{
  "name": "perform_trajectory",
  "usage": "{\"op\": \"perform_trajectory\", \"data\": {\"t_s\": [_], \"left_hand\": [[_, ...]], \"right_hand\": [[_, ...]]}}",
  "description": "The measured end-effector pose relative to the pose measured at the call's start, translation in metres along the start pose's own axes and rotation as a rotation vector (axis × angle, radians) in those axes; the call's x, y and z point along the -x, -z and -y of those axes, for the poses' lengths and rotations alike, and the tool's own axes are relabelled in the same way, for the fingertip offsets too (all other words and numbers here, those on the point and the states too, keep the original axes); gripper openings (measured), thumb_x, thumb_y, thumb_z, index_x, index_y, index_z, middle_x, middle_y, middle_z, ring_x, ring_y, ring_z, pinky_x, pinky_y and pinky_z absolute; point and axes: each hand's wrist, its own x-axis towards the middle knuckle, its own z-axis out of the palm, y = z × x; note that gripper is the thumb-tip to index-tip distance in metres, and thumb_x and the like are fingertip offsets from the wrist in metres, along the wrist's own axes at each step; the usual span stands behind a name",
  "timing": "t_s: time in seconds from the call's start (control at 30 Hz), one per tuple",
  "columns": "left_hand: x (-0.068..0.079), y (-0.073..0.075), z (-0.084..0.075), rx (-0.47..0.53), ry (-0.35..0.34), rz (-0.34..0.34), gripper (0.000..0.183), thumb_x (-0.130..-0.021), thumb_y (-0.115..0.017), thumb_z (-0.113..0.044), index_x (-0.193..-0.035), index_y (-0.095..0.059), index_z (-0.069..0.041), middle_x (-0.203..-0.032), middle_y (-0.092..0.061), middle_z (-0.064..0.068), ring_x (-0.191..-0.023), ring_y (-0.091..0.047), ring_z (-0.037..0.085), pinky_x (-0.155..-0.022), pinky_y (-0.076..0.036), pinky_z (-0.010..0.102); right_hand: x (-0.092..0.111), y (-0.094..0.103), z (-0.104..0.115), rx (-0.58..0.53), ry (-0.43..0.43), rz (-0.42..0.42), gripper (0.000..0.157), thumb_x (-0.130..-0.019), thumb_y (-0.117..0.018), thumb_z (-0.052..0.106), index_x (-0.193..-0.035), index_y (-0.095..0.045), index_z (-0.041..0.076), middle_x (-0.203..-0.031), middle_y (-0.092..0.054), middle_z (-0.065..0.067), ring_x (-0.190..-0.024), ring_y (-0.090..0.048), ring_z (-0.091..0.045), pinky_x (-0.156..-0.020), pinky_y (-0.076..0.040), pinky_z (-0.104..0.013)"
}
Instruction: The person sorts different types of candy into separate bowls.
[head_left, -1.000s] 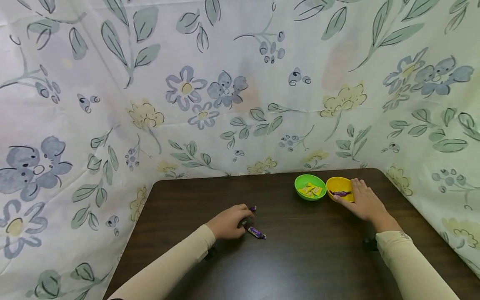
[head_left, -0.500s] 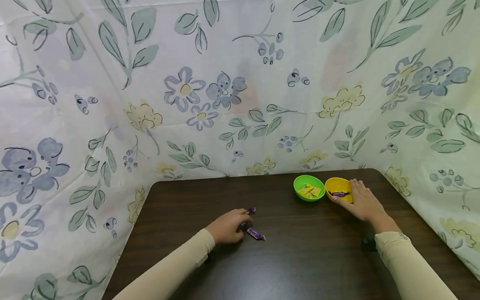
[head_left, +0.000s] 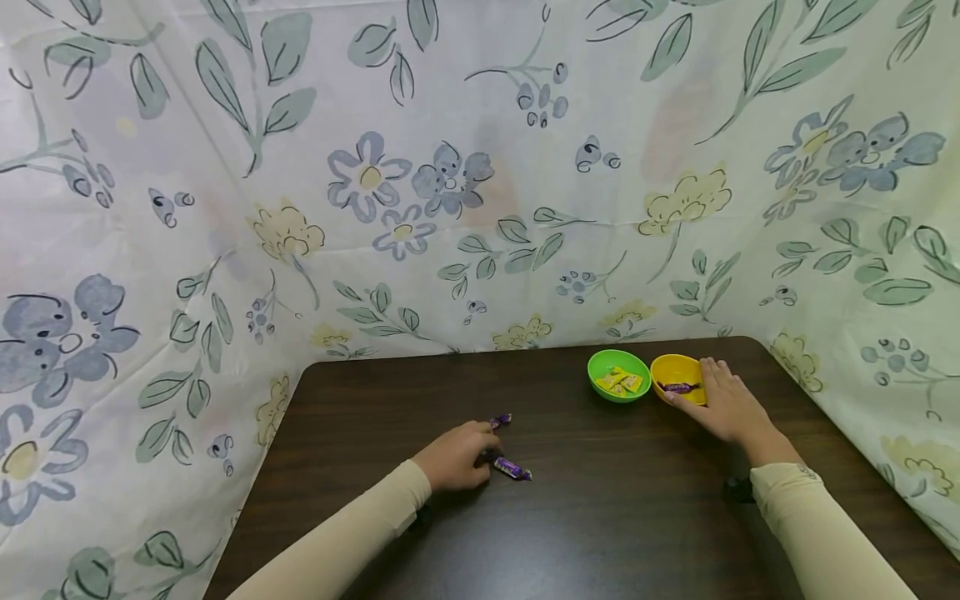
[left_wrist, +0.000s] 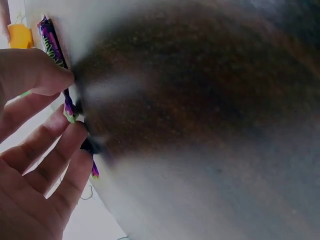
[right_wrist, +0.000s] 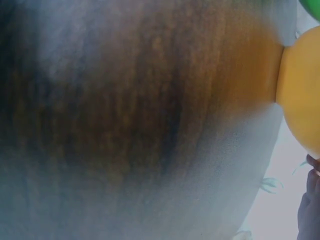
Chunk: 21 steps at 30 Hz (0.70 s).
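In the head view, my left hand (head_left: 457,457) is low over the dark table, its thumb and fingertips closed about the near end of a purple-wrapped candy (head_left: 513,468). The left wrist view shows the thumb lying across this candy (left_wrist: 51,44), with fingertips around its twisted end. Another purple candy (head_left: 500,421) lies just beyond the fingers, partly hidden by them. My right hand (head_left: 731,408) rests against the right side of a yellow bowl (head_left: 678,367), fingers extended and thumb along the near rim. Inside that bowl lies one purple candy (head_left: 681,387).
A green bowl (head_left: 600,364) holding several yellow-wrapped candies (head_left: 621,381) stands left of the yellow bowl, close to it. The brown wooden table (head_left: 600,517) ends at the back against a floral cloth (head_left: 450,275), which also hangs at both sides.
The left hand's fingers have drawn down slightly and closed in on the nearer candy, leaving the farther candy more visible. The right hand stays on the yellow bowl.
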Motion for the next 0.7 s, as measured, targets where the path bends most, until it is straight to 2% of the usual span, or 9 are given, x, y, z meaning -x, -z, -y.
{"op": "perform_trajectory", "data": {"t_s": [0.27,0.53,0.7], "left_hand": [[0.0011,-0.0011,-0.0009,0.006,0.001,0.002,0.027,-0.089,-0.080,-0.019,-0.115,-0.077,-0.016,-0.110,-0.067,-0.003,-0.100,-0.060,0.010,-0.088,-0.055,0.029],[0.0007,-0.0013,-0.0051,-0.009,-0.003,0.005,0.023,-0.094,-0.078,-0.022,-0.116,-0.077,-0.016,-0.110,-0.068,-0.003,-0.100,-0.062,0.009,-0.090,-0.056,0.030],[-0.0017,-0.0061,-0.0048,-0.038,-0.022,-0.008,0.031,-0.091,-0.078,-0.022,-0.122,-0.076,-0.018,-0.108,-0.068,-0.004,-0.092,-0.057,0.007,-0.082,-0.053,0.027]], "right_hand": [[-0.0006,-0.0005,-0.0004,0.003,0.006,-0.008,0.116,-0.102,-0.042,0.075,-0.161,-0.007,-0.019,-0.164,-0.014,-0.047,-0.154,-0.013,-0.063,-0.124,-0.014,-0.074],[0.0001,-0.0004,0.0009,0.009,0.007,-0.021,0.115,-0.102,-0.042,0.074,-0.161,-0.009,-0.020,-0.164,-0.015,-0.047,-0.154,-0.015,-0.063,-0.123,-0.016,-0.074],[-0.0014,-0.0016,0.0003,0.014,0.010,-0.031,0.114,-0.103,-0.043,0.073,-0.161,-0.012,-0.020,-0.164,-0.016,-0.047,-0.154,-0.016,-0.063,-0.123,-0.017,-0.074]]}}
